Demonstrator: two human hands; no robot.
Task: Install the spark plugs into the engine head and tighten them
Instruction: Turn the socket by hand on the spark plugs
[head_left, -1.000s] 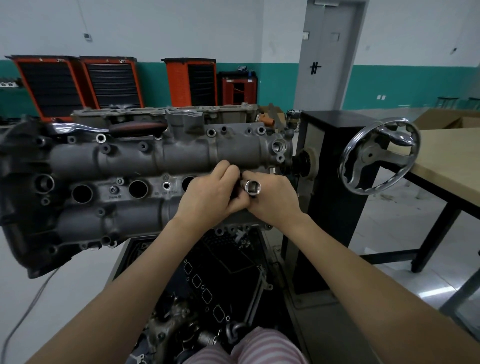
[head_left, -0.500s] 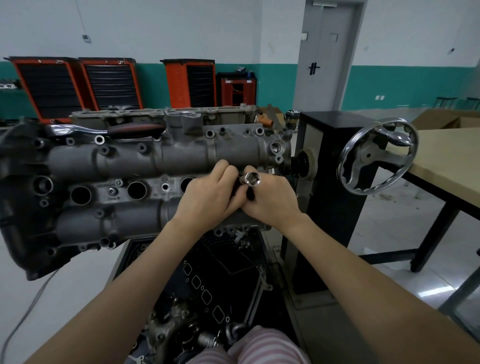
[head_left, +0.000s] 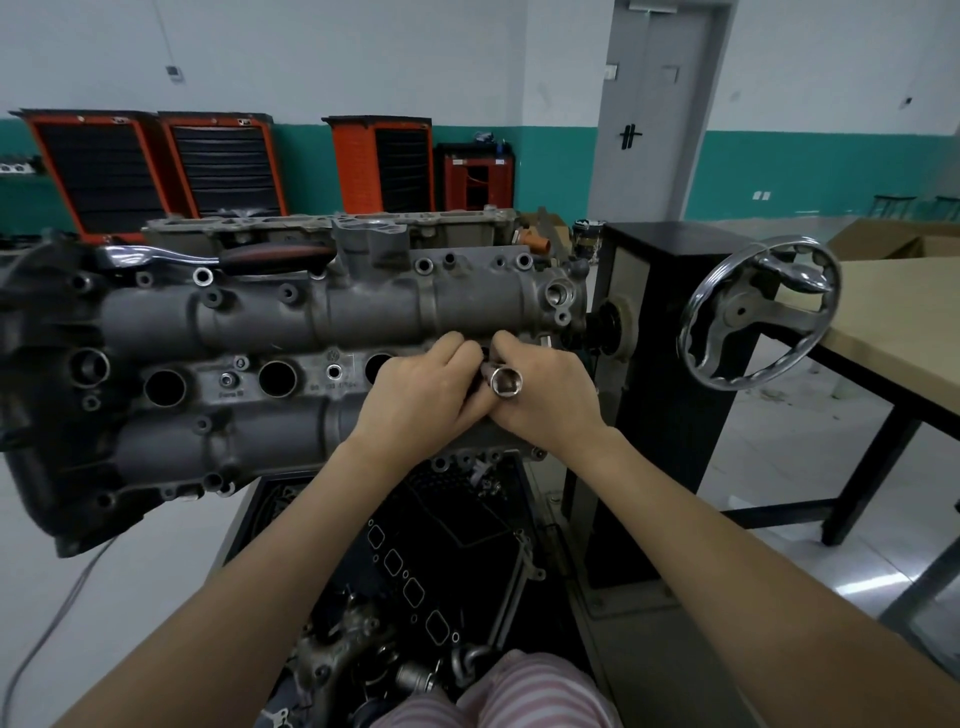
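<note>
- Workshop setting: white-and-teal wall behind, orange tool cabinets (head_left: 98, 171) along it, grey door at the back.
- Mounted on a black engine stand (head_left: 660, 322) with a chrome handwheel (head_left: 758, 312): grey engine head (head_left: 270, 332), wells facing the camera.
- Lying along the head's top edge: ratchet wrench (head_left: 218, 257), untouched.
- Three spark plug wells (head_left: 277, 378) in the middle row open and dark; no plug visible in any of them.
- Fourth well, at the head's right end, hidden beneath both hands.
- Left hand (head_left: 421, 395) curled over that spot, fingers bent around something dark; exact object not discernible.
- Right hand (head_left: 550, 395) clamped on a chrome spark plug socket (head_left: 505, 383), open end pointing toward the camera.
- Likely step: seating or hand-starting the first plug at the right-end well.
- Progress judged early: at most one plug under way, three wells left to fill, then final tightening with the ratchet.
- Below the head: dark tray of gaskets and loose parts (head_left: 415, 582).
</note>
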